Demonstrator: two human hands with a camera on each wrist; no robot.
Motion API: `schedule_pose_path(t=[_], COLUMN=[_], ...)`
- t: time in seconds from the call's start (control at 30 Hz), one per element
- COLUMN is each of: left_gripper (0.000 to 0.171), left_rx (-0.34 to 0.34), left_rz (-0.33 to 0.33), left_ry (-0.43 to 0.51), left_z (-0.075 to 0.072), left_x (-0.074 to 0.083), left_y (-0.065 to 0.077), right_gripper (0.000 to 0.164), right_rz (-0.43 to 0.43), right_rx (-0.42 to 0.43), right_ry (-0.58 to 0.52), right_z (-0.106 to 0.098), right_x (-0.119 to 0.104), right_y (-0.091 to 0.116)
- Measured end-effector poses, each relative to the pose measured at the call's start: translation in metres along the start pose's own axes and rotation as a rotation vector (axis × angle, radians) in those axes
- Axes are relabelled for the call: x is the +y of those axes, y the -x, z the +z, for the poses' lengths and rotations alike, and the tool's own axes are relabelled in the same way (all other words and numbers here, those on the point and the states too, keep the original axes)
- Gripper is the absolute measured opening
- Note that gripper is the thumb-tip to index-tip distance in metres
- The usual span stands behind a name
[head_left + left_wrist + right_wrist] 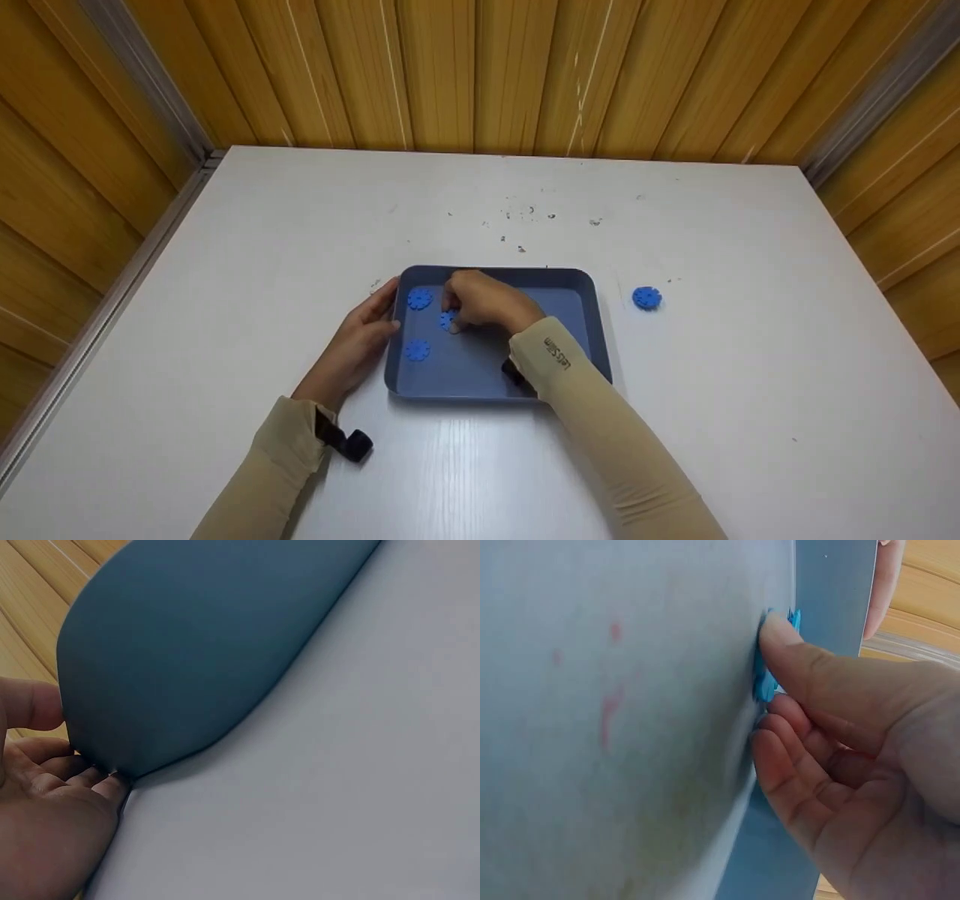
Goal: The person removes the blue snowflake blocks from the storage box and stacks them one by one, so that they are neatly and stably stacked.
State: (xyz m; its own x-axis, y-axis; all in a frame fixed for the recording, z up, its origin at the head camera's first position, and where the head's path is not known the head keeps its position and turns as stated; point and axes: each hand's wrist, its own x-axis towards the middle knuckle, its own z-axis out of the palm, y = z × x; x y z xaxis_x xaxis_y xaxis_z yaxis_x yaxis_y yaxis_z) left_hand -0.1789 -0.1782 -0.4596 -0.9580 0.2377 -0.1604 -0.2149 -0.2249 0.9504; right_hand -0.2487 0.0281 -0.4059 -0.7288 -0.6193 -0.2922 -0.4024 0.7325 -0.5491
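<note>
Blue disc (445,322), apparently flat, at right hand (489,301)

Looks forward and down from the head, well above the white rectangular bench (240,262), far enough back to take in the left hand (358,341), the right hand (489,301), the shallow blue-grey rectangular tray (480,375) and the yellow-brown wood-grain panelling (510,75) beyond. From the left wrist, looks close and tilted along the left hand to the tray's outer side, sharing both with the head view. From the right wrist, looks nearer, tilted sideways across the tray's inside, sharing with the head view the right hand and a notched blue plastic disc (763,684).
</note>
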Motion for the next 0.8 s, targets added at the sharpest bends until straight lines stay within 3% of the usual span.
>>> schedule_pose_path(t=[0.17, 0.53, 0.8], left_gripper=[0.073, 0.073, 0.072], left_rx=[0.006, 0.007, 0.008], left_rz=[-0.001, 0.003, -0.002], left_ry=[0.011, 0.008, 0.060], left_z=[0.000, -0.001, 0.001], left_x=[0.000, 0.000, 0.000], left_y=[0.000, 0.000, 0.000], right_gripper=[0.024, 0.019, 0.014], right_rz=[0.013, -0.086, -0.074], right_rx=[-0.013, 0.038, 0.063], right_ry=[-0.006, 0.021, 0.016], right_z=[-0.001, -0.009, -0.021], right_x=[0.000, 0.007, 0.013], right_y=[0.005, 0.016, 0.030])
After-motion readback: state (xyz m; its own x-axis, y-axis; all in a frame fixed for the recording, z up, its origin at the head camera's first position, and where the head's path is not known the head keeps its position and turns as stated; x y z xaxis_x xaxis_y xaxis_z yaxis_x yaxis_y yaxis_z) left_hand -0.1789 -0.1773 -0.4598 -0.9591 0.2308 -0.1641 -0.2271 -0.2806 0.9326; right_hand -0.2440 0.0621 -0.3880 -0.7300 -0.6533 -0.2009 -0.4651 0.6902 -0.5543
